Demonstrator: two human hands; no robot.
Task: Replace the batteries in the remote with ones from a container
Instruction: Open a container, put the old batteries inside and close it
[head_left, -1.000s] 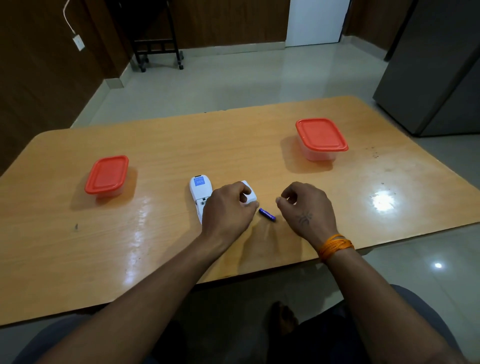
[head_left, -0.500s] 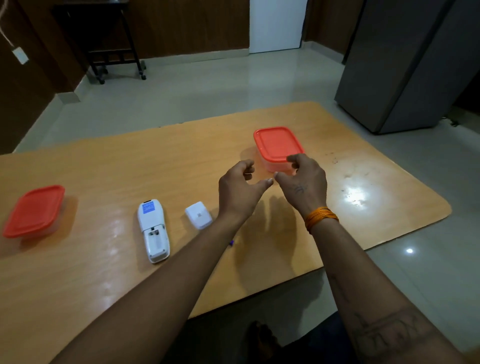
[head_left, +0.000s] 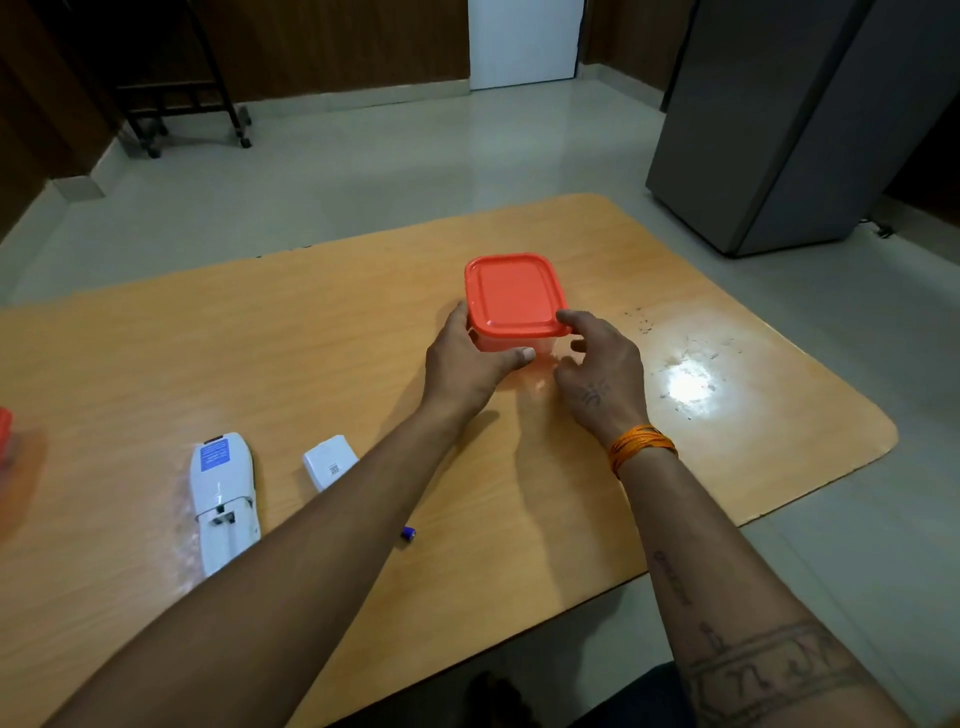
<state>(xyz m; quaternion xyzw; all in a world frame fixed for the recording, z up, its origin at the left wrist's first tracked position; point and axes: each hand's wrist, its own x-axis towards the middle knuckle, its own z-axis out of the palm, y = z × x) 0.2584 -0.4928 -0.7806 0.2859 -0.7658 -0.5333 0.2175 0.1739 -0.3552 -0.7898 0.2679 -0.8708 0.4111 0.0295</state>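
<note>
A clear container with an orange-red lid (head_left: 511, 296) stands mid-table. My left hand (head_left: 467, 361) cups its left and near side, thumb against the clear wall. My right hand (head_left: 597, 364) is at its right near corner, fingertips on the lid's edge. The white remote (head_left: 221, 499) lies face down at the near left with its battery bay uncovered. Its white battery cover (head_left: 330, 462) lies just right of it. A blue battery (head_left: 409, 533) peeks out beside my left forearm, mostly hidden.
A second red-lidded container (head_left: 4, 431) shows at the far left frame edge. The wooden table (head_left: 727, 441) has a rounded right end, with a grey cabinet (head_left: 789, 119) on the floor beyond. A black wheeled stand (head_left: 182, 93) is far back.
Both hands left the remote, cover and battery and reached forward to the right container, now touching it. My view turned right, shifting the remote and left container leftward.
</note>
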